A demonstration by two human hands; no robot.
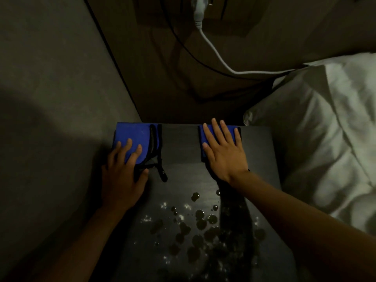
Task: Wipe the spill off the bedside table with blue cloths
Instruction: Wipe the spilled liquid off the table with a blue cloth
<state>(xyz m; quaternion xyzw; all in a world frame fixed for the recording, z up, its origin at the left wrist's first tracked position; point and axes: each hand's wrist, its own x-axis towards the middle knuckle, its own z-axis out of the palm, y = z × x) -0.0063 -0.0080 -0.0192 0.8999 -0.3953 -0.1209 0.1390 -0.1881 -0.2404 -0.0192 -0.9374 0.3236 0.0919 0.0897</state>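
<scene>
Two folded blue cloths with black trim lie at the far edge of the dark bedside table (183,151). My left hand (124,176) rests on the near part of the left cloth (134,135), fingers spread on it and thumb at its black edge. My right hand (221,151) lies flat with fingers apart on the right cloth (201,135), covering most of it. Neither hand grips its cloth. The spill (199,228) is a scatter of dark droplets and small puddles on the near half of the table, below both hands.
A grey wall panel (50,98) borders the table on the left. A white pillow and bedding (315,129) press against its right side. A white cable (215,53) and a black cable (183,43) hang behind the table.
</scene>
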